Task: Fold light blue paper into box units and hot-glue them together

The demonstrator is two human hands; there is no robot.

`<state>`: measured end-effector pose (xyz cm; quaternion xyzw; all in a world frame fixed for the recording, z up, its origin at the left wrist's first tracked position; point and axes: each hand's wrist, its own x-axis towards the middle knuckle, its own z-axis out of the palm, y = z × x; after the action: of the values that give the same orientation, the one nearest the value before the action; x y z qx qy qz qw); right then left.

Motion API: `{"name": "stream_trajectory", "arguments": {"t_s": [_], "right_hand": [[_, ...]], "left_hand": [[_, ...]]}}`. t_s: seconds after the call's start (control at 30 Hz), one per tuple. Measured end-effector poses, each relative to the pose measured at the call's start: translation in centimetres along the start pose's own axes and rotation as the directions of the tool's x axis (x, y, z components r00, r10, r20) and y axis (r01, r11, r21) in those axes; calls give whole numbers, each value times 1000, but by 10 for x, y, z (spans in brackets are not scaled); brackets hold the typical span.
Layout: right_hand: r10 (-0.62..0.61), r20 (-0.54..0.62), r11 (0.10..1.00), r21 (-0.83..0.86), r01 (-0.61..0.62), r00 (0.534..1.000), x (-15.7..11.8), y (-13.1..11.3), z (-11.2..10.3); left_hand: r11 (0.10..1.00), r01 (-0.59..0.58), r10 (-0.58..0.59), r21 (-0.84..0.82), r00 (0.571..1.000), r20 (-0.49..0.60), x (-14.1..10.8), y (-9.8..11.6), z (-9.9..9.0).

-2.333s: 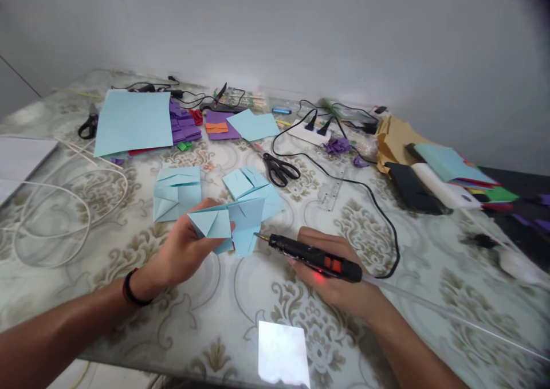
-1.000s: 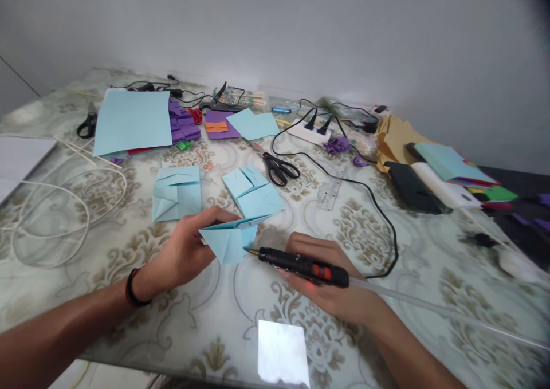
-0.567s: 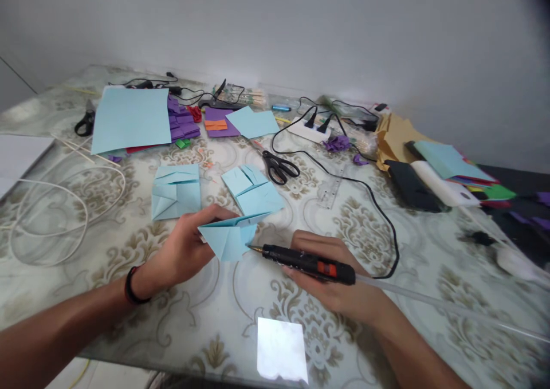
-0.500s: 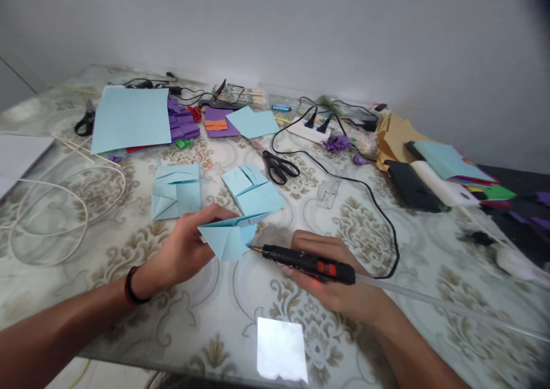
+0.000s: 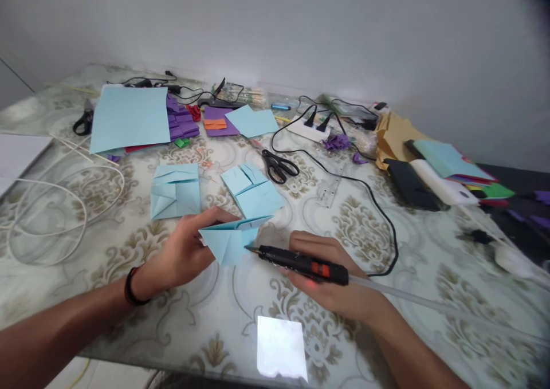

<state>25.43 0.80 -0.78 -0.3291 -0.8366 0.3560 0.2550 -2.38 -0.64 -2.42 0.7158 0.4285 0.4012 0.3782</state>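
My left hand, with a dark band at the wrist, pinches a folded light blue paper piece above the table. In my right hand is a black hot glue gun with a red switch and a clear glue stick out of its back. Its metal tip points left and meets the lower right part of the held paper. Behind lie two more folded blue pieces, one on the left and one in the middle.
Black-handled scissors, a clear ruler and a white power strip lie farther back. A black cable loops on the right. Blue sheets are at the back left, a white cable below them, brown paper at right.
The glue gun has moved slightly left, its tip now farther over the held paper. The held paper has tilted a little.
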Motion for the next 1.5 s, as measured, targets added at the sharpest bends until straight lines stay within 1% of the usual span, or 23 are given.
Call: {"name": "stream_trajectory", "arguments": {"t_s": [0.1, 0.3, 0.57, 0.8, 1.03, 1.13, 1.23, 1.5], "right_hand": [[2, -7, 1000, 9, -2, 1000, 0, -1, 2], [-5, -55, 1000, -1, 5, 998, 1, -4, 6], [16, -70, 999, -30, -19, 997, 0, -4, 11], [28, -85, 999, -15, -29, 996, 0, -7, 13], [27, -81, 1000, -10, -28, 996, 2, -8, 13], [32, -90, 999, 1, -32, 995, 2, -9, 10], [41, -94, 999, -6, -42, 995, 1, -9, 8], [31, -103, 999, -8, -32, 994, 0, -8, 4]], "left_hand": [[1000, -20, 20, 2, 999, 25, 0, 2, 0], [997, -58, 56, 49, 998, 35, 0, 7, 0], [989, -100, 93, 105, 994, 63, 1, 10, -1], [991, -74, 63, 113, 993, 98, 1, 8, 0], [992, -89, 79, 85, 990, 113, 0, 5, 2], [991, -105, 98, 81, 991, 91, 2, 5, 1], [993, -82, 76, 81, 994, 73, 3, 7, 0], [996, 65, -70, 59, 995, 77, 2, 3, 1]]}}
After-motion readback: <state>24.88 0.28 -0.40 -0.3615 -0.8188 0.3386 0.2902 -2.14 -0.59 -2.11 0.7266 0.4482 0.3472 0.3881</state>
